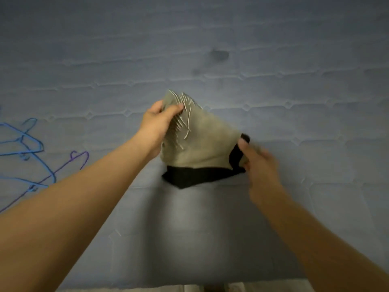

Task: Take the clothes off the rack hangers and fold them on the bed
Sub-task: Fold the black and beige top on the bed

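The blurred right hand (257, 163) pinches the black-trimmed lower corner of a soft khaki cloth garment (202, 146), its fingertips partly hidden behind the fabric. The left hand (156, 126) grips the upper corner, streaked with pale lines, holding it over the quilted grey-blue mattress (210, 49). Thin blue wire hangers (27, 148), cut off by the left edge, lie well apart; open bed stretches beyond.

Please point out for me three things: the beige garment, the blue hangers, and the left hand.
beige garment (202, 144): head view, on its plain middle panel.
blue hangers (31, 144): head view, on the upper hanger's wire.
left hand (155, 125): head view, on the back of the hand.
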Available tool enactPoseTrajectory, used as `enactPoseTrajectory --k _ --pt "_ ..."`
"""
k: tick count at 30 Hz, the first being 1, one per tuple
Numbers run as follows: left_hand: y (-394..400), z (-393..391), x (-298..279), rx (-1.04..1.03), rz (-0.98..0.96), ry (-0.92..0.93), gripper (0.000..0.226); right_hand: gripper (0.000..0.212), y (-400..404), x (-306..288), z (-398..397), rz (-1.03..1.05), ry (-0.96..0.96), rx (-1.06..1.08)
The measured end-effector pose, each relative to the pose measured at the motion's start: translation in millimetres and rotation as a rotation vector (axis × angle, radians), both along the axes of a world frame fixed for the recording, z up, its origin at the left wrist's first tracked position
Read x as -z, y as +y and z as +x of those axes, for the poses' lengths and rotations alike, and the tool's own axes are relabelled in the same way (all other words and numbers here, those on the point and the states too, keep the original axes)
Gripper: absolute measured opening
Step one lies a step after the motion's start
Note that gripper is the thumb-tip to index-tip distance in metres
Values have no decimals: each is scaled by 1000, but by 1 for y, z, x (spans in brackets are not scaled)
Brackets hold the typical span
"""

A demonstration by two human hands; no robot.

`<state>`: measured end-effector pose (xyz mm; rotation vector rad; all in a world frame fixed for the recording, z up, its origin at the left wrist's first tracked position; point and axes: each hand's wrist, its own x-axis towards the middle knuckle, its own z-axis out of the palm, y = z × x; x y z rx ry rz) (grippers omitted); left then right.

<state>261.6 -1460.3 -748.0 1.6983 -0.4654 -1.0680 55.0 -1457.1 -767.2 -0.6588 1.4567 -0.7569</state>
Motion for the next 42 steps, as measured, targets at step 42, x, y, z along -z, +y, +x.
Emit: enactPoseTrajectory --k 42 --pt "97 -9 126 -38 164 0 26 19 -8 124 4 -548 748 -687"
